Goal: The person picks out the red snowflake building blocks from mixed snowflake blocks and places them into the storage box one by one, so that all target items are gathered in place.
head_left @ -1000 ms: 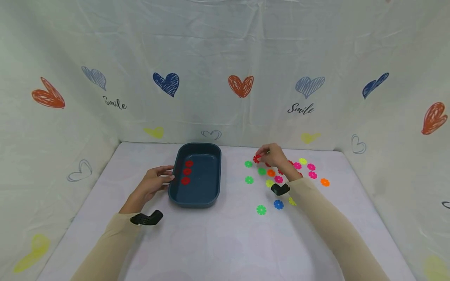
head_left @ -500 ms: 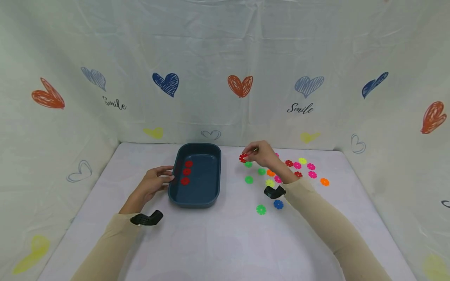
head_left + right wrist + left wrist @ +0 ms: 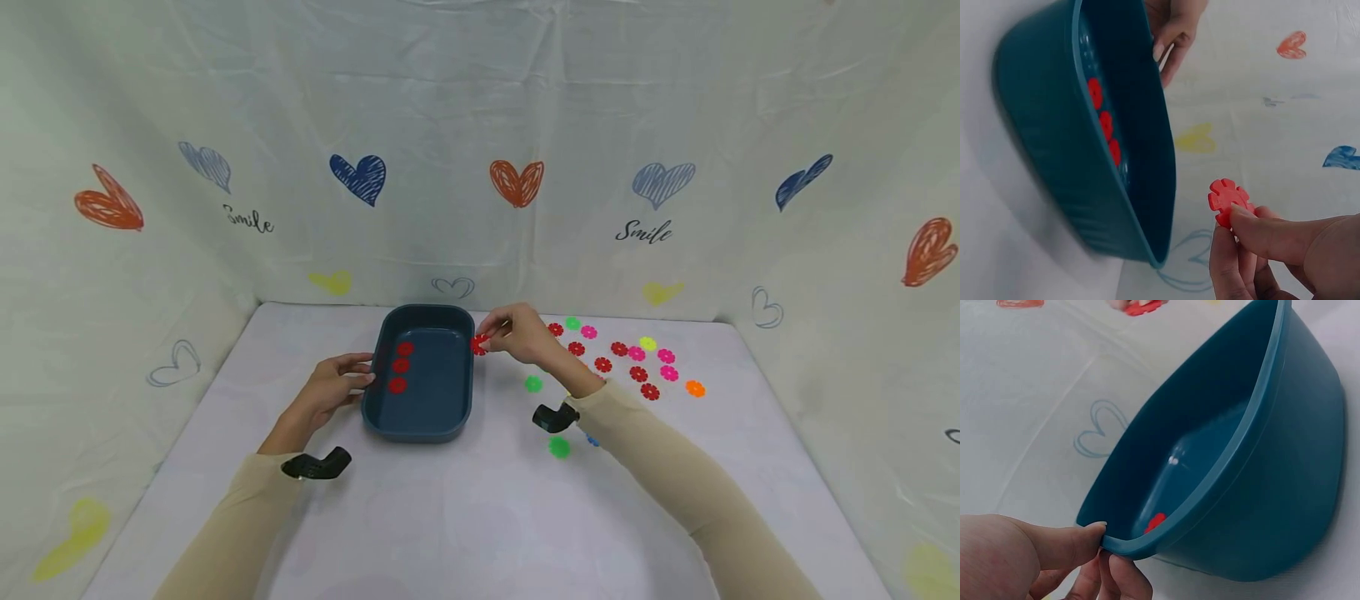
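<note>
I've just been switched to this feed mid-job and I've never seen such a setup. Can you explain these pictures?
There is no machine: a person's two bare hands work here, the left grip and the right grip. The wide picture is taken from the person's head, looking forward and down; the other two are taken from the left and right wrists. On the white table stands a blue tray with three red pieces inside. To its right lie loose flower-shaped pieces: red, pink, green, yellow, orange and blue. The left grip pinches the tray's rim; the right grip pinches another red piece near the tray's right edge, not yet set down.
</note>
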`<state>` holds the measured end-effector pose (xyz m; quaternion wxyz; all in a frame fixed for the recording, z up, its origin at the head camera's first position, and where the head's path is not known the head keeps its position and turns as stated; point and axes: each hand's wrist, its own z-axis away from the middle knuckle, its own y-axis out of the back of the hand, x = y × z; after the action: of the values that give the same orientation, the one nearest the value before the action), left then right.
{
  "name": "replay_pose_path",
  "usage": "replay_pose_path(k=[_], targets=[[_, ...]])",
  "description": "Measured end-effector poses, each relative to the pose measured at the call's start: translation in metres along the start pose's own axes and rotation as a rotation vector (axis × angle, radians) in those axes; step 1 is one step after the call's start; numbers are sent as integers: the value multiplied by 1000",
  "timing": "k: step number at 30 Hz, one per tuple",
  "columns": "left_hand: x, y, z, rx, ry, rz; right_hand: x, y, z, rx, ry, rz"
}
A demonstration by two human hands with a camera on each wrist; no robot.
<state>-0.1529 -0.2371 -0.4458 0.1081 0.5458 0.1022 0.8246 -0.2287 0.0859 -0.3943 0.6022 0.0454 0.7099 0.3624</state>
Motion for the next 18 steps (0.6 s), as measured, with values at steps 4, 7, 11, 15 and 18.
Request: replay_pose_path(k=[4, 7, 11, 15, 18], targets=[[0, 1, 0, 4, 5, 2, -8, -13, -6, -23, -5, -22], [-1, 1, 0, 5, 8, 3, -11, -24, -11, -42, 13, -12], [-2, 1, 0, 8, 12, 5, -14, -38, -19, -84, 44, 4], [-1, 0, 0, 12, 11, 13, -18, -48, -25, -125, 36, -3], [0, -1, 0, 10, 10, 18, -21, -55, -29, -146, 13, -25]])
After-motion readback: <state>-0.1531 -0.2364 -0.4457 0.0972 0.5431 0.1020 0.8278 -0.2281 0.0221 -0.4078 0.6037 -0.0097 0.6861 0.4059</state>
